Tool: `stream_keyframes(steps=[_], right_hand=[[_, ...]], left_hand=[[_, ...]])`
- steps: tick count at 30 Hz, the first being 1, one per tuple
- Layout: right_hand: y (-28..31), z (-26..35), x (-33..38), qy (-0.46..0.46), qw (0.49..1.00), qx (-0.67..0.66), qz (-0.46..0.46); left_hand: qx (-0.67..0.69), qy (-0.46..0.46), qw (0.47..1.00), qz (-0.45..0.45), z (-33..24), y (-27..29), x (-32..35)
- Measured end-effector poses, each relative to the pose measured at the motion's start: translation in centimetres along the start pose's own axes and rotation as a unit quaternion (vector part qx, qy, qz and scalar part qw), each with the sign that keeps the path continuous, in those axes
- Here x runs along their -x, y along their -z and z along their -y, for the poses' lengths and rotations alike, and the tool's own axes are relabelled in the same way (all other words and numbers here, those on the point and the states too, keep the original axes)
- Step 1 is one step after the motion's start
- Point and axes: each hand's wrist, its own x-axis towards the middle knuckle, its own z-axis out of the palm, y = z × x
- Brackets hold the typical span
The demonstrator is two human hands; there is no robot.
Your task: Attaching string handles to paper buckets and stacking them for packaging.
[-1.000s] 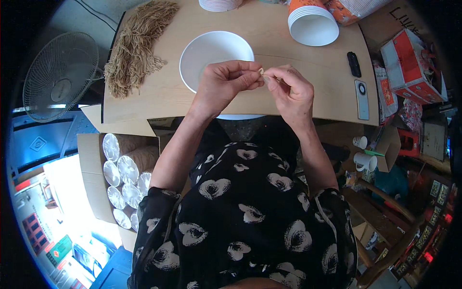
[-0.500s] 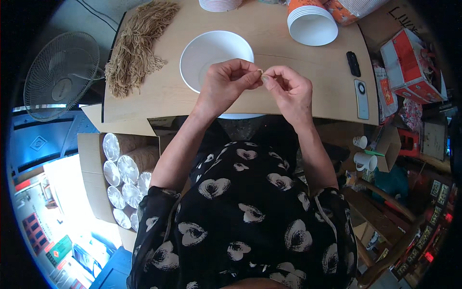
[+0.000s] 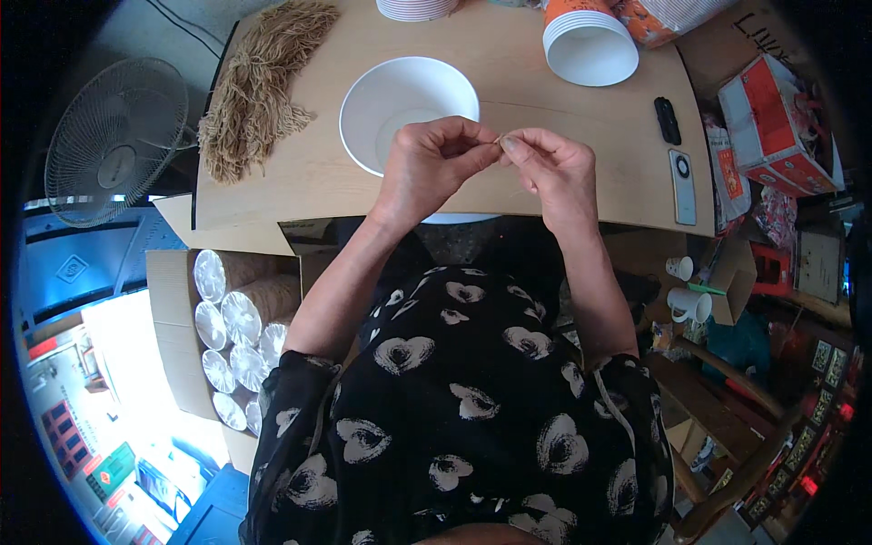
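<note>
Over the near side of a white round bowl point(image 3: 386, 95) on the table, my two hands meet at the fingertips. My left hand point(image 3: 422, 173) is closed in a pinch on a thin tan strand point(image 3: 500, 139), mostly hidden by the fingers. My right hand point(image 3: 561, 177) pinches at the same small strand, thumb against forefinger. A heap of tan cords point(image 3: 259, 95) lies on the table to the left, similar in colour to the strand.
The wooden table point(image 3: 545, 186) also bears stacked white tubs point(image 3: 592, 56), a phone point(image 3: 682, 186) and a black object point(image 3: 667, 120). A fan point(image 3: 118, 145) stands at left, above a carton of wrapped cup stacks point(image 3: 241, 318). White mugs point(image 3: 688, 305) sit at lower right.
Both hands have shifted slightly to the right. The right fingers have drawn closer together, and the left fingers have straightened a little; the pinch point stays between them.
</note>
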Motion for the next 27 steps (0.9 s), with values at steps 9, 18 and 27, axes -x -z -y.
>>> stream_keyframes(steps=[9, 18, 27], right_hand=[[0.5, 0.9, -0.4, 0.012, 0.996, -0.084, 0.026], [1.0, 1.0, -1.7, -0.040, 0.993, -0.034, 0.108], [2.2, 0.9, -2.2, -0.031, 0.983, 0.016, 0.182]], left_hand=[[0.031, 0.015, 0.999, 0.036, -0.3, 0.7, -0.3], [0.108, 0.054, 0.990, 0.070, -0.5, 1.1, -0.8], [0.080, 0.058, 0.992, 0.079, -0.5, 1.5, -1.0]])
